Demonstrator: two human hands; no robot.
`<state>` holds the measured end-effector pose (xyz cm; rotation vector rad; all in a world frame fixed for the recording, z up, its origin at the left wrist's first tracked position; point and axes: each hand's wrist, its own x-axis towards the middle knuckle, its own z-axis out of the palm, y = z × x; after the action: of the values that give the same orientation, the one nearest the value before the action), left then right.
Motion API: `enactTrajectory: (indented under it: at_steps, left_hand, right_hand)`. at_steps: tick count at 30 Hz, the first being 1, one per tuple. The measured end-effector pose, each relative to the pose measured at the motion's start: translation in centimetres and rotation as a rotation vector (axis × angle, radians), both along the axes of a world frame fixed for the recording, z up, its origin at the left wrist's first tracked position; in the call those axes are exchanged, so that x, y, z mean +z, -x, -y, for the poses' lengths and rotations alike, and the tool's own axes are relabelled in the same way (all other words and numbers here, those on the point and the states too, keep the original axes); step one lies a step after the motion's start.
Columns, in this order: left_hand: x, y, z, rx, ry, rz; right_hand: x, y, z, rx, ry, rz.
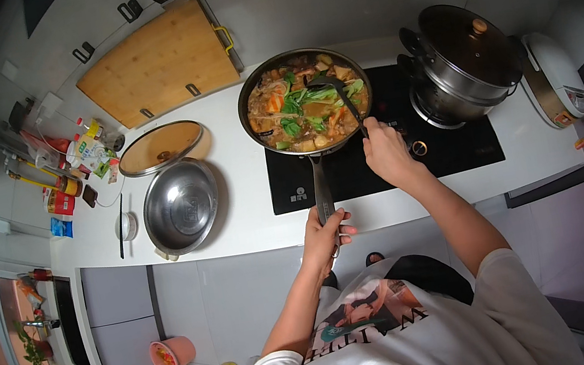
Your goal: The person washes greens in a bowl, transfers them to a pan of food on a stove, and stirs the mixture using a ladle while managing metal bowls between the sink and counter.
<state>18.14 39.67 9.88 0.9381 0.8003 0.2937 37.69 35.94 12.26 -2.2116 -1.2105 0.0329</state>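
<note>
My left hand [326, 235] grips the dark handle [322, 189] of a deep frying pan [241, 112] on the black cooktop [462, 152]. In the pan is a brown stew [274, 83] with green leafy vegetables and orange pieces. My right hand [386, 147] holds a black ladle [345, 97], whose bowl rests among the greens near the pan's far right part. Left of the pan, a glass lid [161, 147] leans at the rim of an empty metal bowl [180, 205].
A lidded steamer pot [460, 71] stands on the right burner, with a rice cooker [555, 77] beyond. A wooden cutting board [160, 65] leans against the wall. Bottles and packets [89, 148] crowd the left counter. A black chopstick [122, 230] lies by a small white bowl [128, 226].
</note>
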Motion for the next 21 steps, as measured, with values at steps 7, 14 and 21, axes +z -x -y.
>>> enactTrajectory:
  at_steps: [7, 14, 21]
  left_hand:
    - [-1.1, -0.1, -0.6, -0.007, -0.019, 0.028]
    - [-1.1, -0.3, -0.8, 0.009, -0.034, 0.03]
    - [-1.1, -0.7, -0.6, -0.043, -0.065, 0.02]
  right_hand:
    - [3.3, 1.6, 2.5, 0.073, 0.151, 0.078]
    - [8.1, 0.9, 3.7, 0.208, 0.254, 0.211]
    - [6.5, 0.3, -1.3, 0.223, 0.375, 0.17]
